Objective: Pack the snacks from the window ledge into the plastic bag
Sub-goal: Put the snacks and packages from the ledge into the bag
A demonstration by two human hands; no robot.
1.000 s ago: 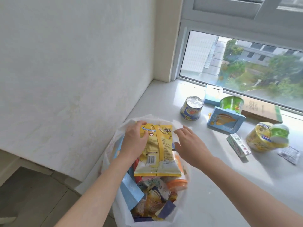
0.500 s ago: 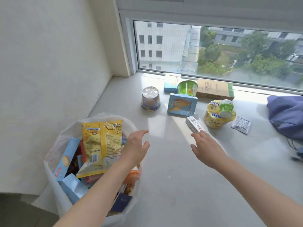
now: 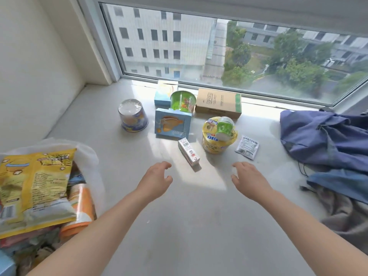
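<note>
The white plastic bag (image 3: 90,154) stands at the left edge, stuffed with snacks, a yellow chip packet (image 3: 35,188) on top. On the ledge (image 3: 179,226) lie a small white carton (image 3: 188,154), a yellow noodle bowl (image 3: 215,143) with a green cup (image 3: 224,128) on it, a blue box (image 3: 172,124), a blue upturned cup (image 3: 133,118), a green cup (image 3: 182,101), a brown box (image 3: 218,103) and a small sachet (image 3: 247,147). My left hand (image 3: 156,181) and my right hand (image 3: 249,179) hover empty over the ledge, fingers loosely spread, just short of the carton and bowl.
A second light blue box (image 3: 164,92) stands against the window frame. Blue cloth and a bag (image 3: 322,140) are heaped at the right end of the ledge, with grey fabric (image 3: 346,214) below. The wall closes the left side.
My left hand let go of the yellow packet, which now lies in the bag. Both hands moved away from the bag toward the snacks on the ledge, and the view swung right.
</note>
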